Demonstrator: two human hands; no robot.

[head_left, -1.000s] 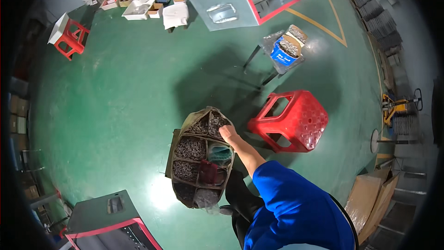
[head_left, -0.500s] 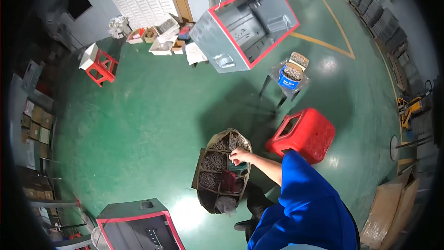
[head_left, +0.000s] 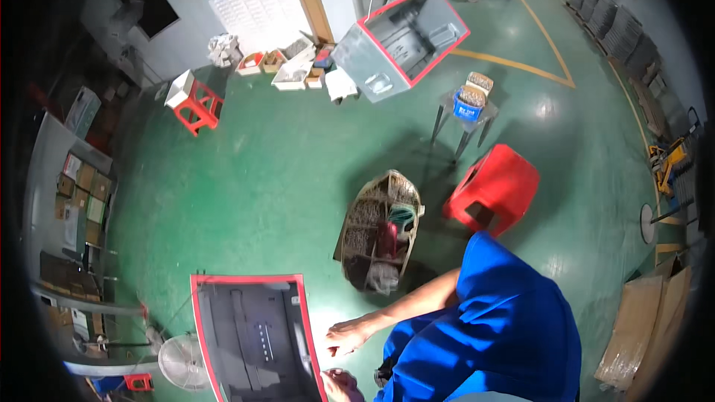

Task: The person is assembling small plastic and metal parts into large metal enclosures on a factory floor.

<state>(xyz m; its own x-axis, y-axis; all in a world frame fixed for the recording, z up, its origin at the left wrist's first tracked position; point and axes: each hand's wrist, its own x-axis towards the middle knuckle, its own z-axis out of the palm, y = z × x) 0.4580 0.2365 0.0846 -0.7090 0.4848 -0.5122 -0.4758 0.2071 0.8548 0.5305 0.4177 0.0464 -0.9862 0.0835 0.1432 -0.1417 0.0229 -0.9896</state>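
My right hand (head_left: 347, 336) is beside the right edge of a dark grey metal cabinet (head_left: 249, 331) with a red rim, at the lower left. Its fingers are bent together; whatever they hold is too small to make out. Just below, my left hand (head_left: 342, 385) is at the same cabinet edge, partly cut off by the frame, and its finger pose is unclear. Beyond the hands, a divided bin (head_left: 362, 249) stands on the green floor. Its compartments carry small dark metal parts, a red item (head_left: 387, 240), a green item (head_left: 402, 214) and a clear plastic bag (head_left: 383, 278).
A red stool (head_left: 506, 182) stands right of the bin. Behind it, a small table (head_left: 488, 113) bears boxes of small parts. Another red-rimmed cabinet (head_left: 350, 59) hangs at the back. A fan (head_left: 182, 362) is left of the near cabinet; cardboard (head_left: 633, 327) leans at far right.
My right hand has left the divided bin and come down and left to the near cabinet. My left hand has come into view. The view has shifted, showing more of that cabinet.
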